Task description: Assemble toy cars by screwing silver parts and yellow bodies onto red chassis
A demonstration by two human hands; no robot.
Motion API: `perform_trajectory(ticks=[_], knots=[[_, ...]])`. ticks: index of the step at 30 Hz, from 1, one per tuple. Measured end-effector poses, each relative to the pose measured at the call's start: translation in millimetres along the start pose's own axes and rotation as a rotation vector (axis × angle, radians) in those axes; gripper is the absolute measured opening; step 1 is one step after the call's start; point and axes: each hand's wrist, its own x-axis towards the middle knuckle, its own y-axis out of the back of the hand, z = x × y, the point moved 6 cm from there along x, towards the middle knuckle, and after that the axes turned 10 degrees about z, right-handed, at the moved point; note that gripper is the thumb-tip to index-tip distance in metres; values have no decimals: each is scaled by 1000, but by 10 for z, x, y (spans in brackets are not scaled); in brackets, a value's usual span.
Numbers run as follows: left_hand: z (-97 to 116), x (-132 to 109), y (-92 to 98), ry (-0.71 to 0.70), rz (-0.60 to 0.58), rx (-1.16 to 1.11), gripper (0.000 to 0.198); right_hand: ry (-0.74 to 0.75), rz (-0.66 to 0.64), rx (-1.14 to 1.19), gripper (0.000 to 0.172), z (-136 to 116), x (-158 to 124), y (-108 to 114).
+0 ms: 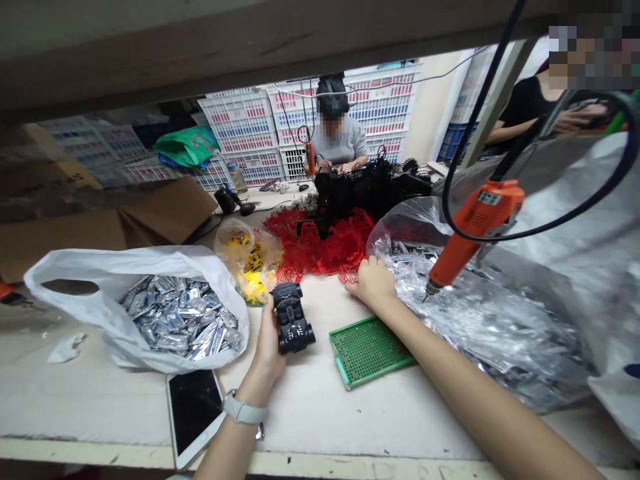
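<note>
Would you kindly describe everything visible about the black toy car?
The black toy car looks like glossy plastic, with chunky dark wheels and a recessed middle. It is tilted lengthwise over the table, left of the green tray, its side in the grip of the left hand. Its underside is hidden.

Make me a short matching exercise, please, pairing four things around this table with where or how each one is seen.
Column one:
1. Black toy car
2. Green tray
3. Large orange screwdriver
4. White-framed tablet

Column two:
A. Hanging on the right side of the picture
B. Lying at the near edge of the table
C. Held in the left hand
D. Partly hidden by the right forearm

Right pairs: 1-C; 2-D; 3-A; 4-B
</note>
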Motion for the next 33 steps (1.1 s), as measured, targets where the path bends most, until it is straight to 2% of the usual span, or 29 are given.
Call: perform_trajectory(ticks=[3,6,10,13,17,21,28,33], knots=[[58,-70,-10,-95,38,3,66,26,45,70,36,42,-74,127],[52,-116,-59,-159,-13,30,74,98,110,186,34,43,-274,278],[-2,-140,-114,-158,-72,-13,68,219,268,627,38,-35,-615,442],[-19,-148,-152,-142,-135,-52,61,290,311,834,39,-104,-785,439],[-1,-128,-137,-146,-153,-97,62,254,280,927,44,-114,-848,343],[47,-89,-61,-182,-75,-117,65,207,242,971,47,-91,-864,286],[149,-97,25,-228,21,-159,58,210,209,1006,47,-161,-933,248],[170,-84,78,-233,93,-224,57,78,73,1217,45,-196,-962,134]])
